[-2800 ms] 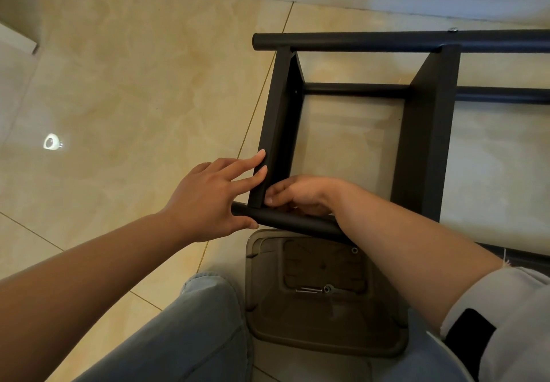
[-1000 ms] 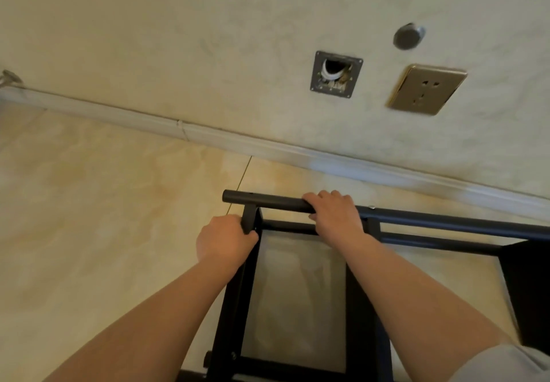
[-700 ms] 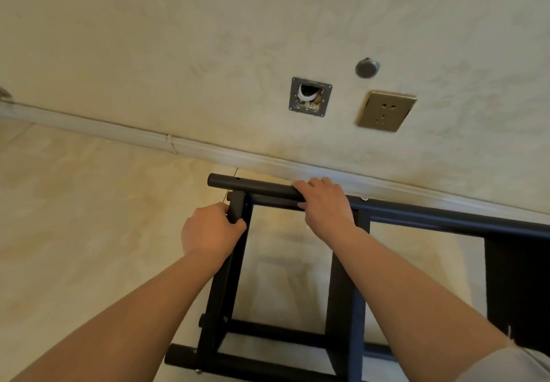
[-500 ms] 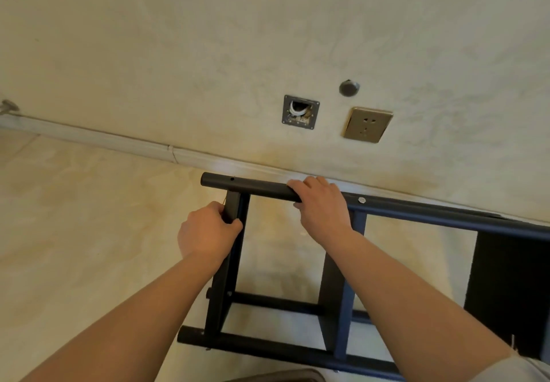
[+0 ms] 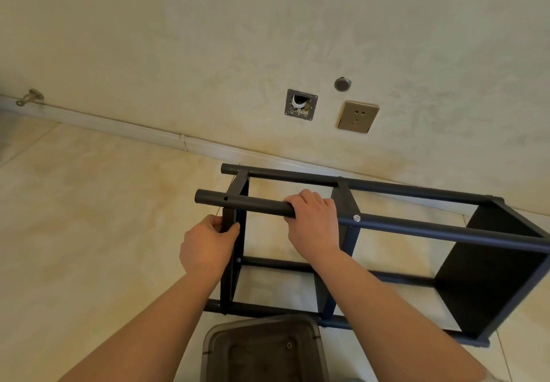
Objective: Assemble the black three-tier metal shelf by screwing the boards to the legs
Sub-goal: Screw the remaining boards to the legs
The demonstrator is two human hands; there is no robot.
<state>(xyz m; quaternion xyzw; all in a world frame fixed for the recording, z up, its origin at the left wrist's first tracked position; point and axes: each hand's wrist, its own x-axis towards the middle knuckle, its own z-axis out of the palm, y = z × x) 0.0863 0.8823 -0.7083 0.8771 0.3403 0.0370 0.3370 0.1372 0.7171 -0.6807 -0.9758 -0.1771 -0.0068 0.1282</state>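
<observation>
Shelf (image 5: 387,227) lower, farther back now.

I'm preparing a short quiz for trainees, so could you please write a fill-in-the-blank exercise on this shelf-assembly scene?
1. The right hand grips a black round ____ of the shelf.
2. The left hand holds the edge of the end ____.
3. The shelf lies on its ____ on the tiled floor.
4. The gold socket is on the ____.

Missing words: leg; board; side; wall

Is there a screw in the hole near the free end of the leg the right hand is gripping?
No, the hole in the leg gripped by the right hand is empty.
</observation>
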